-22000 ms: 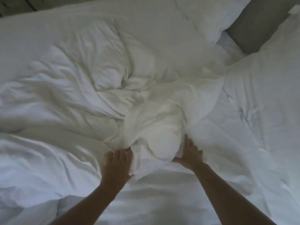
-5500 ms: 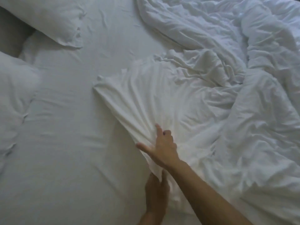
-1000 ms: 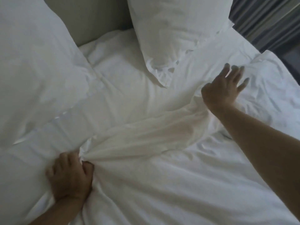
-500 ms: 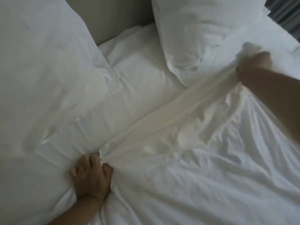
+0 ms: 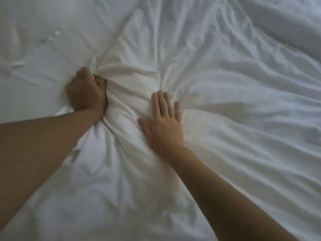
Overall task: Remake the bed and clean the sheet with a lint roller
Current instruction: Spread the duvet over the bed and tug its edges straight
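Note:
A white duvet point(image 5: 234, 119) lies rumpled across most of the head view. My left hand point(image 5: 86, 92) grips a bunched corner of it, and folds fan out from the fist. Flat on the duvet just to the right lies my right hand point(image 5: 164, 120), fingers straight and together, pressing the fabric down. The white bed sheet point(image 5: 34, 54) shows bare at the upper left, beyond the duvet's edge. No lint roller is in view.
A thicker roll of the white bedding point(image 5: 286, 21) lies along the upper right corner. Both forearms reach in from the bottom edge. Pillows and headboard are out of view.
My right hand let go of the far duvet edge and came back to press flat beside my left hand. The view dropped from the pillows to the duvet. The left hand keeps its grip.

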{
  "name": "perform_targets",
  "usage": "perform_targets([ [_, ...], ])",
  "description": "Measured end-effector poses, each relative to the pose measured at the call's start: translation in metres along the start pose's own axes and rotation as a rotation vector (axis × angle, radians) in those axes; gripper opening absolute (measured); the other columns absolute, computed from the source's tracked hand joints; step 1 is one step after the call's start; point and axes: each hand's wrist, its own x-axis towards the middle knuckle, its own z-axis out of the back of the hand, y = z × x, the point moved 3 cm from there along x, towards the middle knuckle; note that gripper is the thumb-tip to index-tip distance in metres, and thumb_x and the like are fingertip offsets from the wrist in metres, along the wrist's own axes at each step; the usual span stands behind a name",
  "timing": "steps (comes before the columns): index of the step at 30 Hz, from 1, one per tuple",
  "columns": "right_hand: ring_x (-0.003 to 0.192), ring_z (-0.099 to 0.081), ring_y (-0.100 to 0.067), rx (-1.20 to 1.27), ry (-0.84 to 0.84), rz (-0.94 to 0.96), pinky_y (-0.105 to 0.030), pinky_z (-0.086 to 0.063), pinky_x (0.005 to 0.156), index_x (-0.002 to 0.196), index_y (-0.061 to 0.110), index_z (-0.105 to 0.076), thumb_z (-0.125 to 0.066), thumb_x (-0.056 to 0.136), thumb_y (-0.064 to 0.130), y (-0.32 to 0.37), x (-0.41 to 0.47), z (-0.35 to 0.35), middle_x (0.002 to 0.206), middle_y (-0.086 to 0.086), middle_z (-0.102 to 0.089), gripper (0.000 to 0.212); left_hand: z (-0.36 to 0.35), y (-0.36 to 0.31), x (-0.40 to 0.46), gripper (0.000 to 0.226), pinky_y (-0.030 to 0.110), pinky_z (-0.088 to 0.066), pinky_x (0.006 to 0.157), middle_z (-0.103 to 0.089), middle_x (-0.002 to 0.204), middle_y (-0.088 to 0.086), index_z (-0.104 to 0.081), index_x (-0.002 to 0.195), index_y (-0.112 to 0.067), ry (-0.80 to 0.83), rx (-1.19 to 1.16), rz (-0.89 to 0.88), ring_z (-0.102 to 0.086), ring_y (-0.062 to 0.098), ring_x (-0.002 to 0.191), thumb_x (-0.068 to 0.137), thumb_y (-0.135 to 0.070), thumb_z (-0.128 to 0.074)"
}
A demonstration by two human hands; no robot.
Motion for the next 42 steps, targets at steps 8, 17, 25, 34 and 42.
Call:
perform_targets([
  [8, 0.152, -0.020, -0.020, 0.061, -0.022, -0.446, -0.048, -0.008, 0.124, 0.153, 0.020, -0.035, -0.035, 0.100, 0.047, 0.002, -0.255, 0.003, 0.160, -0.004, -0.034, 0.060, 0.018, 0.077, -0.068, 0.057, 0.064, -0.046, 0.092, -0.065, 0.110, 0.031, -0.065, 0.120, -0.004, 0.219, 0.116, 0.034, -0.061, 0.053, 0.103, 0.100, -0.049, -0.036],
  [17, 0.135, -0.036, -0.036, 0.279, -0.154, -1.735, -0.055, -0.031, 0.107, 0.147, 0.012, -0.035, -0.067, 0.086, 0.051, -0.072, -0.535, 0.032, 0.146, -0.018, -0.038, 0.079, 0.156, 0.033, -0.495, 0.044, 0.046, -0.046, 0.085, -0.058, 0.113, 0.013, -0.051, 0.126, -0.016, 0.458, -0.401, -1.130, -0.063, 0.037, 0.098, 0.085, -0.032, -0.056],
  [25, 0.129, -0.036, -0.036, 0.470, -0.538, -2.234, -0.048, -0.034, 0.104, 0.139, 0.007, -0.032, -0.076, 0.075, 0.057, -0.170, -0.622, 0.066, 0.141, -0.018, -0.034, 0.092, 0.106, 0.018, -0.666, 0.123, 0.064, -0.037, 0.104, -0.048, 0.139, 0.028, -0.041, 0.143, 0.000, 0.864, 0.201, -1.349, -0.050, 0.048, 0.126, 0.044, -0.055, -0.089],
  [34, 0.087, -0.071, -0.029, 1.972, -0.991, -1.826, -0.043, -0.058, 0.083, 0.116, 0.015, -0.067, -0.068, 0.088, 0.044, -0.259, -0.736, 0.058, 0.102, -0.011, -0.074, 0.041, 0.118, -0.036, -0.634, 0.041, 0.029, -0.039, 0.050, -0.068, 0.071, 0.014, -0.068, 0.102, -0.007, 0.770, 0.095, -1.071, -0.062, 0.037, 0.056, 0.063, -0.015, -0.058],
  [42, 0.090, -0.063, -0.030, 1.489, -0.889, -2.322, -0.039, -0.055, 0.083, 0.115, -0.003, -0.062, -0.077, 0.071, 0.000, -0.154, -0.884, 0.024, 0.110, -0.014, -0.066, 0.046, 0.138, 0.064, -0.701, 0.062, 0.048, -0.055, 0.070, -0.070, 0.100, 0.010, -0.065, 0.113, -0.012, 0.835, 0.285, -1.210, -0.066, 0.036, 0.085, 0.060, -0.037, -0.045],
])
